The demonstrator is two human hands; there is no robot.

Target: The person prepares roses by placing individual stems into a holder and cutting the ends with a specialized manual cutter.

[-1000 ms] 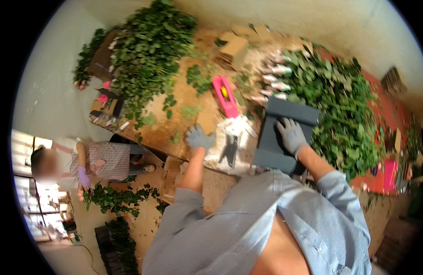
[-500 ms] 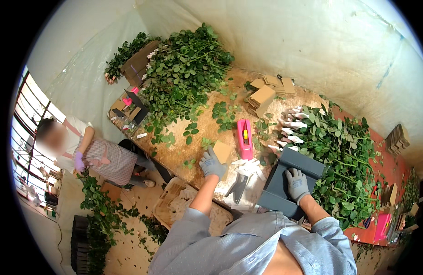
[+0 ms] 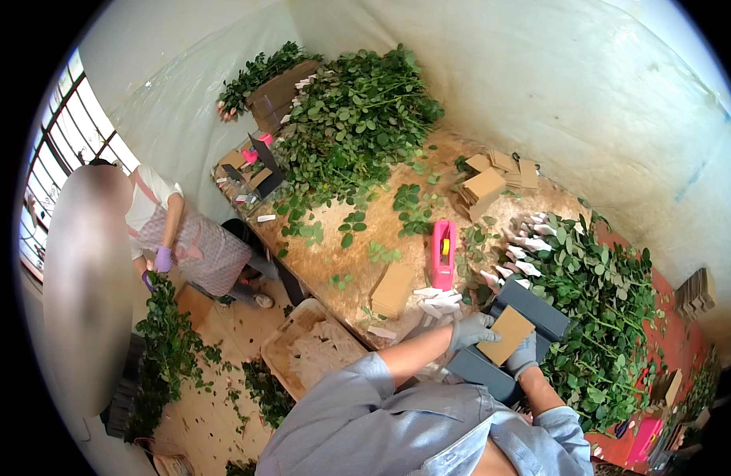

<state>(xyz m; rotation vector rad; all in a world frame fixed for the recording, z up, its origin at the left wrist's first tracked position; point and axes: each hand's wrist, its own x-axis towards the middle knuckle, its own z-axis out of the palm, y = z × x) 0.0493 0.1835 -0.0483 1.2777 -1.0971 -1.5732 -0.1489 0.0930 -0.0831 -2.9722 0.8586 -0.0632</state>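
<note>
A tan cardboard piece (image 3: 507, 335) is held over a dark grey trough-shaped stand (image 3: 532, 308) at the table's near edge. My left hand (image 3: 472, 332), in a grey glove, grips the card's left side, fingers closed. Gloved as well, my right hand (image 3: 525, 355) closes on its lower right side; its fingers are partly hidden by the card. A stack of similar cardboard pieces (image 3: 392, 290) lies on the table to the left. Between stack and stand are several white strips (image 3: 438, 303) and a pink tape dispenser (image 3: 443, 254).
Leafy bundled stems (image 3: 595, 309) with white-wrapped ends lie right of the stand. A larger leafy pile (image 3: 365, 119) fills the far left, and more cardboard (image 3: 483, 190) sits behind. Below the table edge stands a beige basket (image 3: 282, 349). A co-worker (image 3: 195, 238) holds greenery at left.
My left hand has moved right from the cardboard stack to the stand, carrying a cardboard piece. My right hand, earlier flat on the stand, now holds that piece too. Another person blurs past at left.
</note>
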